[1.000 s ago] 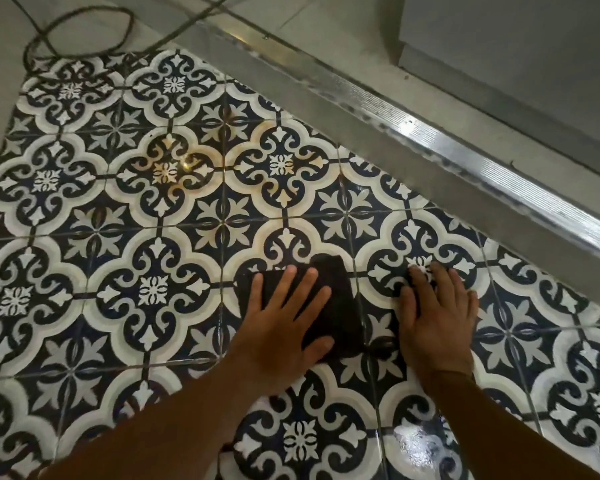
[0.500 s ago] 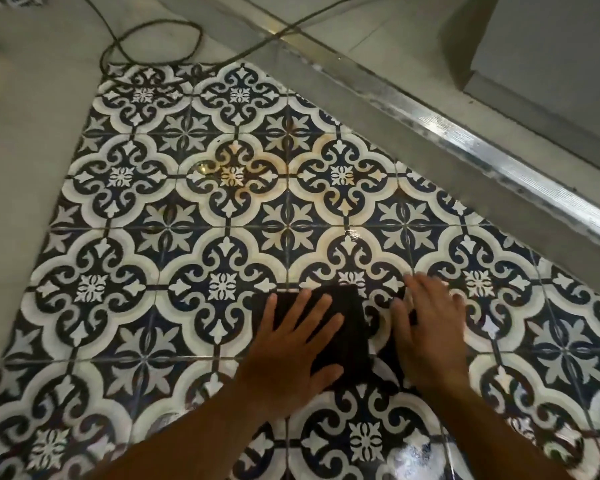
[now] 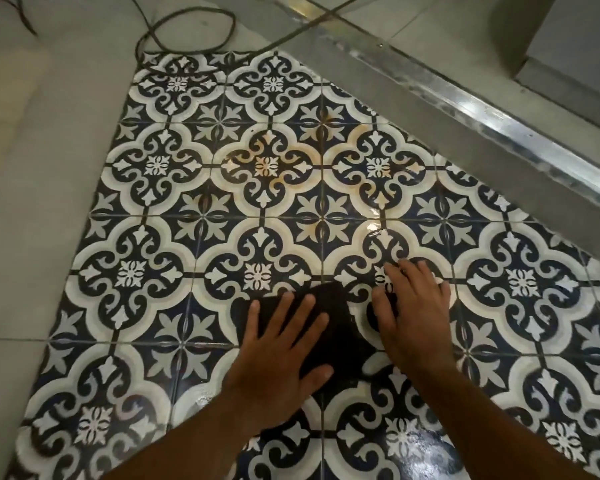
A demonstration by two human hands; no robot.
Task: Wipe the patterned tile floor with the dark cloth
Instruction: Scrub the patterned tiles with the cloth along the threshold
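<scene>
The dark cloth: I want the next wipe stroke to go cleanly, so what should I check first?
1. Left hand flat on the dark cloth: ok.
2. Right hand braced on the patterned tile floor beside the cloth: ok.
3. Cloth lying flat, not bunched: ok.
4. Orange-brown stains ahead removed: not ok.
5. Cable off the tiles ahead: ok.
6. Cloth wet enough: cannot tell.

Both forearms reach forward from the lower edge of the view, converging slightly. The left hand lies palm down with fingers spread wide and thumb angled out to its right. The right hand sits just beside it, also palm down and flat, fingers extended and closer together.
</scene>
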